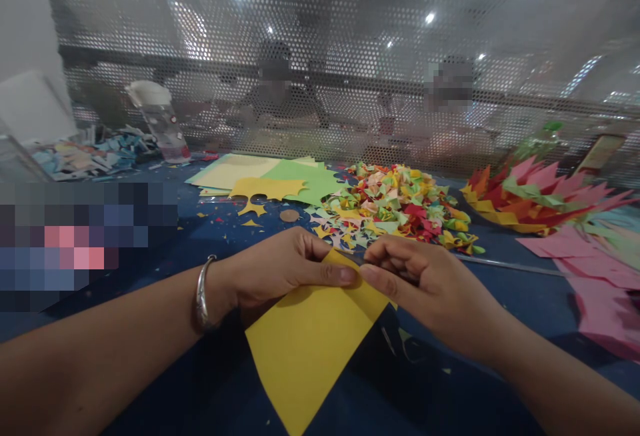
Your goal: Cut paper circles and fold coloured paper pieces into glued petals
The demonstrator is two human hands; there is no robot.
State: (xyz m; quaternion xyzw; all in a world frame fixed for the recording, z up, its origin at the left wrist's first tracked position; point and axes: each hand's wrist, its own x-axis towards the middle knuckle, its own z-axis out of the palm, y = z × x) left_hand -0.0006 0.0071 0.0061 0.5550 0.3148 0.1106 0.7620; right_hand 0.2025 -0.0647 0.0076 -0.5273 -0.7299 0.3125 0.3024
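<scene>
A yellow paper sheet [305, 346] lies folded over the blue table [165, 236] just in front of me. My left hand [280, 266], with a silver bangle on its wrist, pinches the sheet's upper edge between thumb and fingers. My right hand [417, 276] pinches the same edge from the right, its thumb tip meeting the left thumb. Both hands are closed on the paper.
A heap of small folded coloured paper pieces [395, 213] lies beyond my hands. Yellow and green sheets [270, 179] lie at the back left, pink sheets [600, 283] at the right, a red, orange and pink paper assembly [540, 199] far right. A perforated screen [320, 56] with people behind it bounds the table.
</scene>
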